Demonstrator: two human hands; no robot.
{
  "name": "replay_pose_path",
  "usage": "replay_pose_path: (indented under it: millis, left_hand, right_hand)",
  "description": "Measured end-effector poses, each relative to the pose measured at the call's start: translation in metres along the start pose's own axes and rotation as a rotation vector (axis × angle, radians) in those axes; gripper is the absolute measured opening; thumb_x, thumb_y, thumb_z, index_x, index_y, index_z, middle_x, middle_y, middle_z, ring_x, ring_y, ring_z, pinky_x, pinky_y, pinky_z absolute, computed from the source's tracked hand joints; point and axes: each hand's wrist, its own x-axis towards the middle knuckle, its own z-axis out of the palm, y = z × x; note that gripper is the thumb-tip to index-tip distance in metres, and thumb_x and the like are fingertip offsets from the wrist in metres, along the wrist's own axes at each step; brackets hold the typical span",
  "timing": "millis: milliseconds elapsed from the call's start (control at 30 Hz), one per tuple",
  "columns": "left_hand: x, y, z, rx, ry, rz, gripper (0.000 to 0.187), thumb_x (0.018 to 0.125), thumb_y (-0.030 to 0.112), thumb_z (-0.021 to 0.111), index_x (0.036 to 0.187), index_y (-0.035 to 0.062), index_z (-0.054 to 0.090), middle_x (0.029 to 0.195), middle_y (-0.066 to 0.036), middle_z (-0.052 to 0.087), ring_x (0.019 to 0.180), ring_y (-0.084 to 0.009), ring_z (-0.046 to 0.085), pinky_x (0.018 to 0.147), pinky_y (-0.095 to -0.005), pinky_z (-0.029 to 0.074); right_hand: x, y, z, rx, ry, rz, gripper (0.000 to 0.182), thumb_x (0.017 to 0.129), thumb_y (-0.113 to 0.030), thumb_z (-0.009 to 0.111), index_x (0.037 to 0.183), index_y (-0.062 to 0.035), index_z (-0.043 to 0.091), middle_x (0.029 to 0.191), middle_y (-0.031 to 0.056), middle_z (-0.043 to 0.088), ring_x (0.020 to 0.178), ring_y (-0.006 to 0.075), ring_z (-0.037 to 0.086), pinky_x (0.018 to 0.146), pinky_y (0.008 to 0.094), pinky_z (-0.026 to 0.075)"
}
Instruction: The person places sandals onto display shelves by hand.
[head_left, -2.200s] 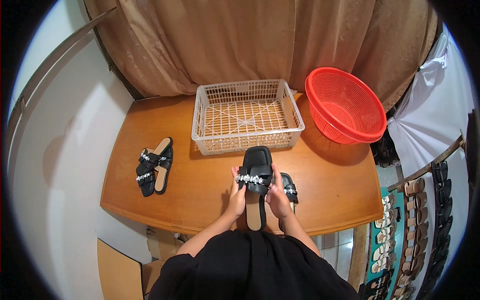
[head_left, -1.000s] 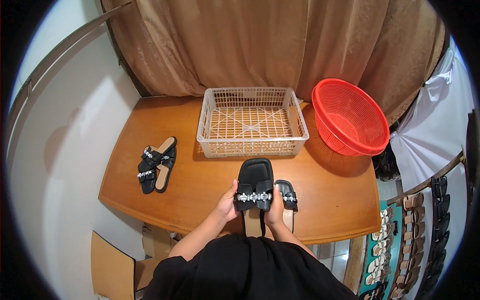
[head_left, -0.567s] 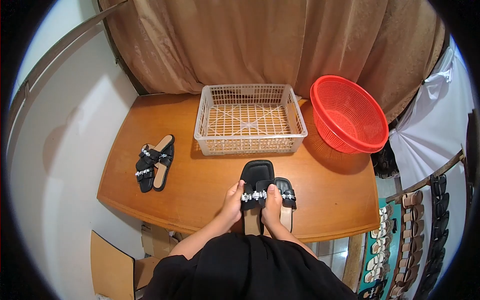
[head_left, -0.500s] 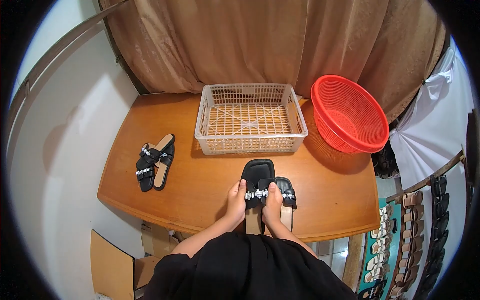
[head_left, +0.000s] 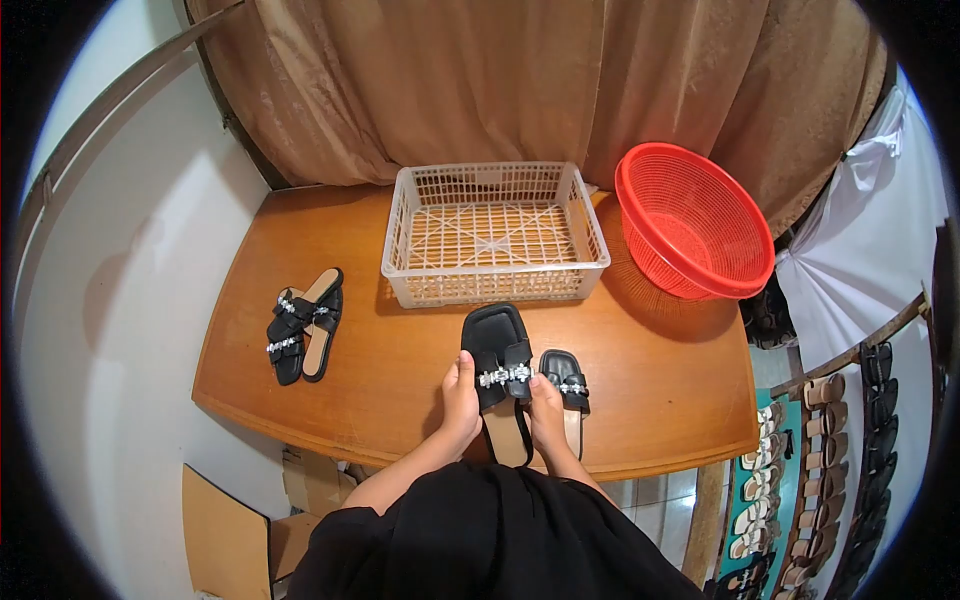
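A black sandal with a jewelled strap and a beige rear insole is held up near the table's front edge. My left hand grips its left side and my right hand its right side, thumbs near the strap. Just right of my right hand, a second black sandal lies on the table, its lower part partly covered by my hand. Another pair of black jewelled sandals lies overlapping at the table's left.
A clear plastic crate stands at the back middle of the wooden table. To its right a red basket is tilted. Brown curtains hang behind. Rows of sandals stand at the lower right.
The held sandal has shifted a little left and tilted, moving apart from the sandal on its right. Both my hands moved with it. The whole view has shifted slightly.
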Motion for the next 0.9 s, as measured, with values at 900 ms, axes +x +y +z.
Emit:
replay_pose_path:
  millis: [900]
  left_hand:
    - [0.001, 0.017, 0.002, 0.096, -0.253, -0.094, 0.036, 0.092, 0.039, 0.04, 0.088, 0.0053, 0.053, 0.074, 0.001, 0.054, 0.066, -0.0057, 0.05, 0.062, -0.0214, 0.044]
  right_hand:
    - [0.003, -0.039, -0.001, -0.016, -0.109, 0.055, 0.027, 0.088, -0.026, 0.054, 0.098, -0.0003, 0.054, 0.087, -0.0006, 0.056, 0.078, 0.0051, 0.05, 0.069, 0.0209, 0.041]
